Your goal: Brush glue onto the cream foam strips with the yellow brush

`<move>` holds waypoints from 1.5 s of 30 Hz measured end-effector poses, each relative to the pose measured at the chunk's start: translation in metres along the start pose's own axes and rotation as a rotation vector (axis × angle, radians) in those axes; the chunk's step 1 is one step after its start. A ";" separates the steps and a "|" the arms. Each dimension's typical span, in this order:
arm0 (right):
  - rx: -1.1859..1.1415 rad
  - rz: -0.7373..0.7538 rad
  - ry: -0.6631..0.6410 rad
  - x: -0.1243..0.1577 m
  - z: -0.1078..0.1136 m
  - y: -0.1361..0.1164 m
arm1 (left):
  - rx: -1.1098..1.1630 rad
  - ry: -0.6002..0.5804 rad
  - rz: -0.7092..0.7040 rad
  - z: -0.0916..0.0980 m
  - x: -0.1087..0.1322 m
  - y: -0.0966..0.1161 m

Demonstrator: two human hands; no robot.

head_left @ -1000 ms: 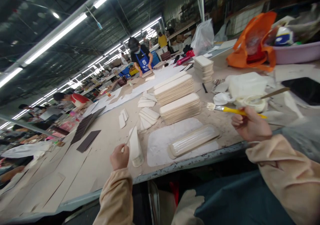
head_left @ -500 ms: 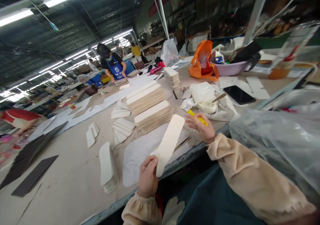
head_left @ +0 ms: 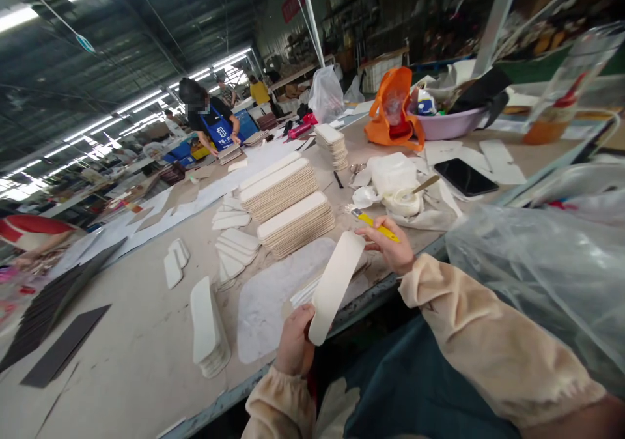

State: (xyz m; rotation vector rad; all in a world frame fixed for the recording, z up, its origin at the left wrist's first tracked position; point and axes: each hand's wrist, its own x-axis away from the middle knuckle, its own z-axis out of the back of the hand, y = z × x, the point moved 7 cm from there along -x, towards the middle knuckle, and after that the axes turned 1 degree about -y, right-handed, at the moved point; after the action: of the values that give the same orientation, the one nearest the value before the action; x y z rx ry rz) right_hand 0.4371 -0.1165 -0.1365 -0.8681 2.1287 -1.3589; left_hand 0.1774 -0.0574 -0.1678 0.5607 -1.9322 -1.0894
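My left hand (head_left: 297,340) pinches the lower end of a long cream strip with rounded corners (head_left: 336,289), tilted above the table's front edge. In my right hand (head_left: 390,247) is a yellow-handled brush (head_left: 378,226), held near the strip's upper end. Fingers of that hand reach to the strip's top edge; whether they press on it I cannot tell. Beneath the strip lies a whitish sheet (head_left: 263,318) with a few more strips partly hidden. Just beyond stand two tall stacks of cream strips (head_left: 295,224).
Fanned strips (head_left: 237,253) and a smaller stack (head_left: 208,328) lie to the left. Toward the right are a white tub (head_left: 407,195), a phone (head_left: 465,177), an orange bag (head_left: 393,110), a purple basin (head_left: 452,124) and a bottle (head_left: 561,107). A co-worker (head_left: 212,123) stands across the table.
My right hand has moved down and left, bringing its fingers to the strip's top end. The strip has shifted slightly right in my left hand. The view has turned a little.
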 end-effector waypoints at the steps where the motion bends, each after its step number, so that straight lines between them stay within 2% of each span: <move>1: 0.036 0.019 -0.021 0.000 -0.002 0.000 | -0.011 0.000 0.001 0.000 0.000 0.000; 3: 0.137 0.090 -0.039 0.000 -0.004 0.000 | -0.006 0.015 0.017 -0.001 0.002 0.001; 7: 0.401 0.241 0.032 0.001 0.001 0.001 | 0.119 0.040 0.077 0.001 0.008 -0.002; 10: 0.528 0.279 0.064 0.000 0.004 0.003 | 0.075 0.060 -0.038 0.010 0.008 0.002; 14: 0.613 0.293 0.071 0.000 0.002 0.004 | -0.044 0.186 -0.154 0.037 0.000 0.013; 16: 0.691 0.306 0.080 0.000 0.000 0.004 | -0.148 0.230 -0.180 0.050 -0.009 0.024; 21: 0.956 0.309 0.046 -0.001 -0.010 0.008 | -0.622 0.315 -0.242 0.075 -0.032 0.058; 26: 1.094 0.261 -0.025 -0.004 -0.014 0.021 | -0.809 0.365 -0.239 0.092 -0.044 0.056; 32: 1.174 0.233 -0.028 -0.007 -0.010 0.030 | -0.970 0.389 -0.242 0.094 -0.045 0.045; 38: 1.209 0.208 -0.040 -0.007 -0.011 0.031 | -1.066 0.403 -0.234 0.093 -0.045 0.045; 45: 1.334 0.123 -0.074 -0.007 -0.010 0.034 | -1.128 0.332 -0.262 0.083 -0.042 0.049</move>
State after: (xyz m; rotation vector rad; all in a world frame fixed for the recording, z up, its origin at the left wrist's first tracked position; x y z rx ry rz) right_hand 0.4263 -0.0948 -0.1628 -0.1890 0.7754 -2.0996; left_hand 0.1331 0.0376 -0.1681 0.3027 -0.7450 -1.8679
